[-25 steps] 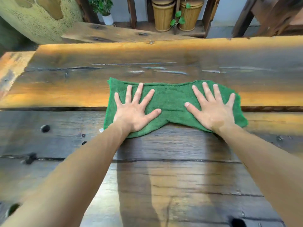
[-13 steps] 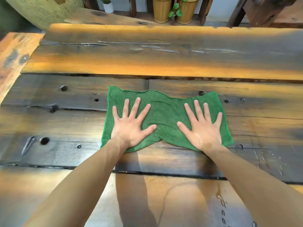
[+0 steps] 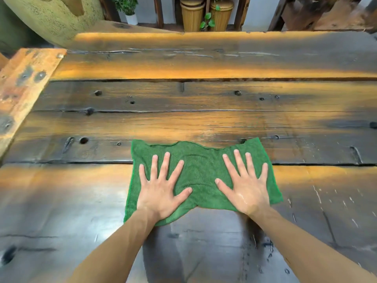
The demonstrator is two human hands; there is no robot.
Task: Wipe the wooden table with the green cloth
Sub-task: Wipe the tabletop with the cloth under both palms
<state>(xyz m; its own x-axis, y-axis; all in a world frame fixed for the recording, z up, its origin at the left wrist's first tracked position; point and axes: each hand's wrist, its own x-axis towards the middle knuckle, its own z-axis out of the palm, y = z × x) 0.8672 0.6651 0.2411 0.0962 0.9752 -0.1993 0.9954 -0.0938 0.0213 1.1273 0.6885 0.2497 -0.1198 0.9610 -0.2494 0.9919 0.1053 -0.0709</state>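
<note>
The green cloth (image 3: 201, 170) lies spread flat on the dark wooden plank table (image 3: 183, 123), across the seam between two near planks. My left hand (image 3: 161, 188) presses palm-down on the cloth's left half with its fingers spread. My right hand (image 3: 244, 186) presses the right half the same way. Neither hand grips the cloth; both lie flat on top of it. The cloth's far edge is wavy and its near edge bunches slightly between my wrists.
Small water drops streak the wood at the right (image 3: 326, 201). A lighter plank (image 3: 22, 88) borders the table's left end. Beyond the far edge stand two wicker baskets (image 3: 192, 15), a potted plant (image 3: 127, 9), a large yellow-green rounded object (image 3: 55, 15) and wooden furniture (image 3: 326, 13).
Both hands have dragged the cloth toward me, from the far orange-lit plank across the middle planks to the near ones. The hands stay flat on it throughout.
</note>
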